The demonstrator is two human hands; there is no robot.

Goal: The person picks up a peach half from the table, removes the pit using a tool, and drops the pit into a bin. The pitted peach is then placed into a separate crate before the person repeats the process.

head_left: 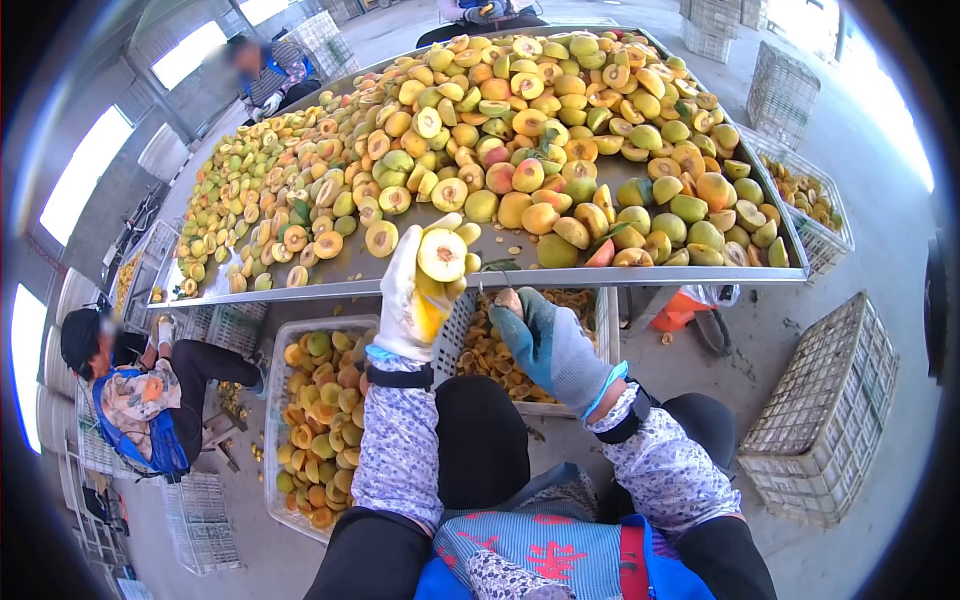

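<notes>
My left hand (415,305), in a white glove stained yellow, is closed around halved peaches at the near edge of the metal table. One peach half (442,254) turns its pale cut face with a reddish-brown centre up to me; more yellow fruit shows behind it. To the right, my right hand (545,345) wears a grey and blue glove, its fingers pinched together. A small brownish tip (508,301) shows at its thumb and forefinger; I cannot tell what it is. Below this hand stands a white crate (606,325) holding cut fruit pieces.
The raised metal table (640,275) bears a large heap of peaches, many halved. A crate of peach halves (325,420) stands at my left knee. A stacked crate (820,410) is to the right. One co-worker (140,390) sits at left; others sit beyond the table.
</notes>
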